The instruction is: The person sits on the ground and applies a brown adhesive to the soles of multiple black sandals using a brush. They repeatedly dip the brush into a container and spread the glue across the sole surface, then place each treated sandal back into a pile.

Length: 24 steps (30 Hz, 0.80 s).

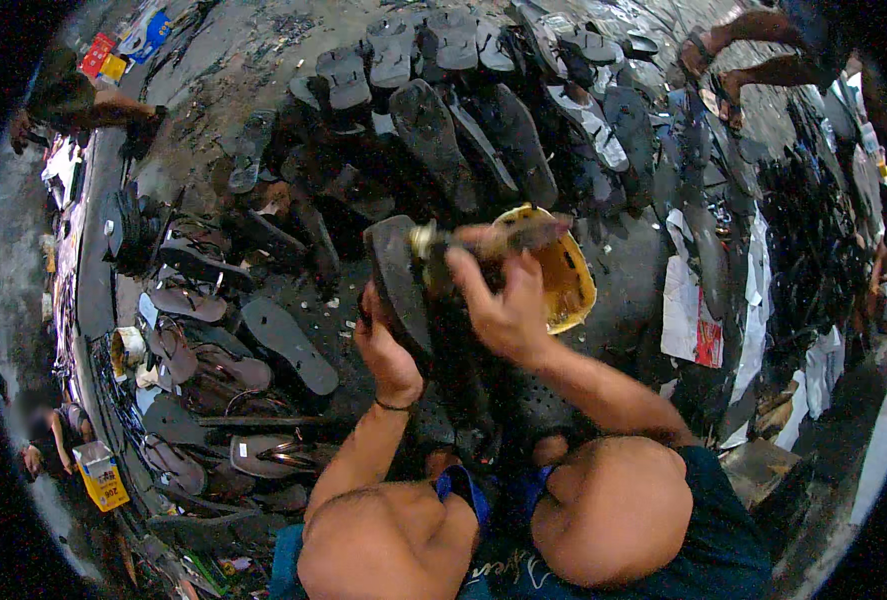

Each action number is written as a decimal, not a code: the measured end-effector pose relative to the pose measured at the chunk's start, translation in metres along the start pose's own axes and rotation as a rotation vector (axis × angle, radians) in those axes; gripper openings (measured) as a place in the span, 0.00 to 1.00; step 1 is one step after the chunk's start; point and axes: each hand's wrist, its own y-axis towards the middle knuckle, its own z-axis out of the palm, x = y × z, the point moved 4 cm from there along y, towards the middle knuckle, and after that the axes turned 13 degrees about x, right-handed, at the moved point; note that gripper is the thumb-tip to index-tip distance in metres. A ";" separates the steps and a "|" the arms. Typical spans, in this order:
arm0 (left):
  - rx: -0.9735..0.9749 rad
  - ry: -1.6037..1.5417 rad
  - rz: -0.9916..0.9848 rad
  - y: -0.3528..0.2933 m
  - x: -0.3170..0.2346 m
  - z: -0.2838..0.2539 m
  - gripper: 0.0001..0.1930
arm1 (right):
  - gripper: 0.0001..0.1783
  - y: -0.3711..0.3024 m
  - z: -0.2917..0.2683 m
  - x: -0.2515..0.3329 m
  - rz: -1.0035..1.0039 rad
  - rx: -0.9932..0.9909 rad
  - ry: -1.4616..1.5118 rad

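My left hand [391, 358] is closed around the lower edge of a dark sandal sole [398, 275], which is held up on edge in front of my knees. My right hand [508, 310] grips a short brush-like tool [431, 241], smeared by motion. The tool's pale end is at the sole's upper right side; whether it touches cannot be made out. Just beyond my right hand stands a yellow tub [573, 315] with an amber inside, partly hidden by the hand and tool.
Loose soles [428, 130] lie in an arc at the far side. Thong sandals [228, 370] are piled at the left, beside a single flat sole [288, 345]. White and red scraps [688, 300] and dark strips cover the right. Other people's limbs [763, 55] show at the far edges.
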 end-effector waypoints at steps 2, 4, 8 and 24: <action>0.056 -0.562 -0.122 0.016 -0.033 0.005 0.22 | 0.12 -0.023 0.020 0.001 0.121 0.163 0.257; 0.152 -0.635 -0.235 0.019 -0.027 -0.006 0.22 | 0.14 -0.024 0.015 -0.001 0.331 0.309 0.403; -0.078 -0.873 -0.384 0.044 -0.045 -0.023 0.25 | 0.18 -0.028 -0.040 -0.033 0.550 0.403 0.213; 0.272 -0.839 -0.494 -0.003 -0.050 -0.002 0.19 | 0.20 -0.074 0.004 -0.047 0.681 0.600 0.653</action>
